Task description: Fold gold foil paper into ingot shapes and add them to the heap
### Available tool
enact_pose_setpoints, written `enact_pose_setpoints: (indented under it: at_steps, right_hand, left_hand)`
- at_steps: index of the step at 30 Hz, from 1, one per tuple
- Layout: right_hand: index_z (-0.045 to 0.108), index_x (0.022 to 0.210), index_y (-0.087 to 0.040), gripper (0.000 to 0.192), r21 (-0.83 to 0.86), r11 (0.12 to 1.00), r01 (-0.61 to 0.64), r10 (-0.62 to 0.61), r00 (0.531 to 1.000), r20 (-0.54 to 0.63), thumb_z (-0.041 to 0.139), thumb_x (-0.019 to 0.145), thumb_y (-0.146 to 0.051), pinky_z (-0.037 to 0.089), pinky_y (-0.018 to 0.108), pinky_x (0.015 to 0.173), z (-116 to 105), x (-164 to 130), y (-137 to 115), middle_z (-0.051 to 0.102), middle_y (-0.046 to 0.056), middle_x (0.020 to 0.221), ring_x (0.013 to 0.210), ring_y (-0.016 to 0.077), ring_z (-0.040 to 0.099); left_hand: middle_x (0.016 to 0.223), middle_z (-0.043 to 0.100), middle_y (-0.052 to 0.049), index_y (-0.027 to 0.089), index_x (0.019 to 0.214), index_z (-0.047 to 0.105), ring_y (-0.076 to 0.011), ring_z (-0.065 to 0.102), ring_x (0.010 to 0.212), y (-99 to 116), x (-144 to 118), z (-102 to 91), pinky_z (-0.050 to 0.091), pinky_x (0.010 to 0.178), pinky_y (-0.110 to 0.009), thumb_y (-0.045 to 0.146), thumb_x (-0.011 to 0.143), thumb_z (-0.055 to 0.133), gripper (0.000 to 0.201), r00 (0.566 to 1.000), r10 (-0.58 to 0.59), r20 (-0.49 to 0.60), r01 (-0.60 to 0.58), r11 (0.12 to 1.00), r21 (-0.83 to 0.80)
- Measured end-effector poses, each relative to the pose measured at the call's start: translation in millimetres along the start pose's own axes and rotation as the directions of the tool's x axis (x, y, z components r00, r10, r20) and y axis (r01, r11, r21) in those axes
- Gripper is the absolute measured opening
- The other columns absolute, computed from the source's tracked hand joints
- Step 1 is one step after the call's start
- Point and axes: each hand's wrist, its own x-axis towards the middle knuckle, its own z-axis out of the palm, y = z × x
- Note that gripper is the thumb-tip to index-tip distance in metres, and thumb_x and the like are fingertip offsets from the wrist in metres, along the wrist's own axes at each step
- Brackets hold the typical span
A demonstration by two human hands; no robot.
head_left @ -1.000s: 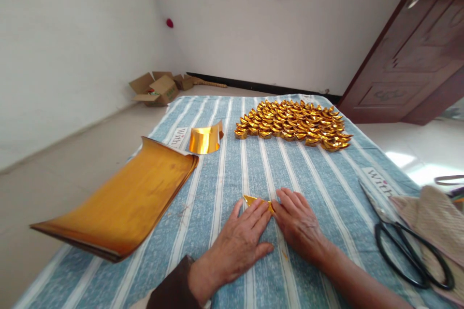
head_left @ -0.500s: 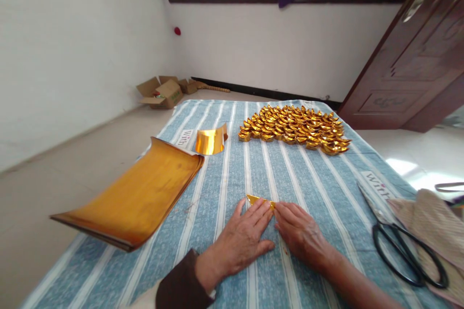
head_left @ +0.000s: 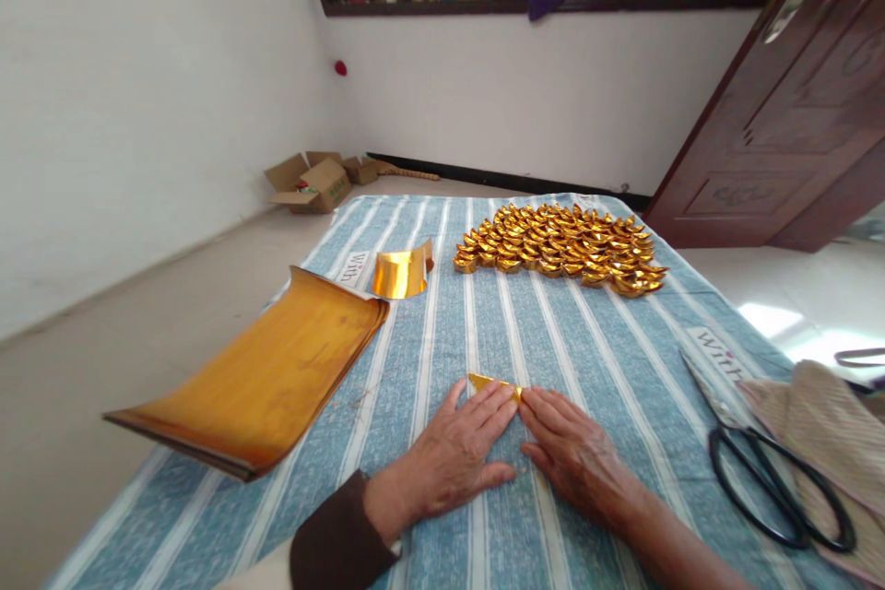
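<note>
1. A small piece of gold foil paper (head_left: 492, 383) was pressed flat on the striped cloth (head_left: 595, 341) by the left hand (head_left: 453, 461) and right hand (head_left: 571, 452), fingers spread open, gripping nothing.
2. Folded gold ingots (head_left: 560, 247) (tightly packed) were seen beyond; a gold sheet stack (head_left: 263, 378) lay left, scissors (head_left: 767, 470) right.

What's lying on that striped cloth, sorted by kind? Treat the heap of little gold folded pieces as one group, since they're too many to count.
Stack of gold sheets: 1
Curled loose gold sheet: 1
Small gold piece being folded under the left hand and right hand: 1
Group of folded gold ingots: 1
Black scissors: 1
Beige cloth: 1
Total: 6
</note>
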Motion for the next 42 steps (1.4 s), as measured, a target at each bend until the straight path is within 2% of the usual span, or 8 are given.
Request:
enact_pose_setpoints:
  at_steps: [4, 11, 17, 22, 30, 34, 38, 42]
  right_hand:
    - [0.054, 0.132, -0.013, 0.041, 0.003, 1.000, -0.013, 0.013, 1.000, 0.006, 0.047, 0.093, -0.019, 0.051, 0.046, 0.103, -2, 1, -2, 0.062, 0.013, 0.132, 0.126, 0.0256, 0.055]
    - [0.056, 0.128, -0.013, 0.035, 0.001, 1.000, -0.016, 0.016, 1.000, 0.005, 0.044, 0.095, -0.020, 0.051, 0.046, 0.103, -1, -1, -1, 0.063, 0.012, 0.130, 0.126, 0.0254, 0.055]
    - [0.056, 0.129, -0.014, 0.036, 0.025, 0.999, -0.027, 0.027, 1.000, 0.013, 0.046, 0.095, -0.021, 0.050, 0.048, 0.103, -2, -2, 0, 0.062, 0.013, 0.131, 0.127, 0.0262, 0.054]
    - [0.056, 0.130, -0.014, 0.037, 0.047, 0.999, -0.018, 0.017, 1.000, 0.015, 0.047, 0.094, -0.020, 0.050, 0.048, 0.103, -3, -1, 1, 0.062, 0.013, 0.131, 0.127, 0.0263, 0.053]
    - [0.056, 0.130, -0.015, 0.038, 0.044, 0.999, -0.025, 0.024, 1.000, 0.013, 0.048, 0.094, -0.019, 0.049, 0.047, 0.104, -3, -1, 0, 0.062, 0.012, 0.131, 0.128, 0.0260, 0.052]
    - [0.056, 0.129, -0.013, 0.037, 0.045, 0.999, -0.016, 0.015, 1.000, 0.016, 0.048, 0.093, -0.018, 0.049, 0.048, 0.104, -4, 0, 0, 0.061, 0.013, 0.131, 0.126, 0.0267, 0.054]
    - [0.055, 0.131, -0.014, 0.038, 0.049, 0.999, -0.021, 0.020, 1.000, 0.024, 0.048, 0.093, -0.019, 0.049, 0.048, 0.104, -5, 0, 0, 0.062, 0.013, 0.130, 0.126, 0.0262, 0.054]
    - [0.054, 0.132, -0.015, 0.040, 0.061, 0.998, -0.025, 0.024, 0.999, 0.023, 0.048, 0.093, -0.019, 0.050, 0.047, 0.103, -4, 1, 0, 0.062, 0.012, 0.129, 0.127, 0.0255, 0.053]
  left_hand:
    - [0.152, 0.038, -0.017, 0.013, 0.145, 0.036, -0.0301, 0.032, 0.143, -4, -2, -6.0, 0.021, 0.115, -0.058, 0.048, 0.093, 0.056, 0.066, 1.000, 0.008, -0.006, -0.008, 0.999, 0.037]
    - [0.151, 0.041, -0.015, 0.016, 0.143, 0.040, -0.0298, 0.035, 0.141, -10, -5, -8.5, 0.021, 0.114, -0.058, 0.050, 0.094, 0.053, 0.061, 1.000, 0.004, -0.029, -0.002, 0.998, 0.059]
    - [0.150, 0.043, -0.016, 0.016, 0.143, 0.041, -0.0305, 0.038, 0.140, -13, -11, -6.3, 0.022, 0.114, -0.057, 0.051, 0.095, 0.051, 0.061, 0.994, 0.010, -0.113, -0.003, 0.998, 0.067]
    - [0.148, 0.046, -0.016, 0.016, 0.139, 0.046, -0.0316, 0.039, 0.138, -14, -11, -9.1, 0.023, 0.112, -0.060, 0.052, 0.095, 0.051, 0.058, 0.995, 0.013, -0.099, -0.005, 0.997, 0.082]
    - [0.145, 0.050, -0.015, 0.018, 0.134, 0.052, -0.0310, 0.040, 0.138, -25, -12, -11.6, 0.022, 0.112, -0.061, 0.045, 0.096, 0.052, 0.047, 0.989, 0.044, -0.141, -0.037, 0.998, 0.056]
    - [0.145, 0.049, -0.017, 0.015, 0.130, 0.053, -0.0331, 0.040, 0.138, -31, -18, -21.8, 0.025, 0.110, -0.063, 0.040, 0.096, 0.053, 0.042, 0.984, 0.008, -0.177, 0.006, 0.997, 0.076]
    - [0.147, 0.047, -0.016, 0.017, 0.131, 0.052, -0.0322, 0.036, 0.140, -26, -15, -27.3, 0.025, 0.111, -0.062, 0.031, 0.095, 0.054, 0.038, 0.985, 0.018, -0.174, -0.005, 0.997, 0.076]
    - [0.147, 0.046, -0.017, 0.018, 0.132, 0.052, -0.0342, 0.033, 0.141, -17, -6, -20.2, 0.026, 0.110, -0.063, 0.038, 0.093, 0.059, 0.044, 0.991, 0.055, -0.123, -0.047, 0.997, 0.064]
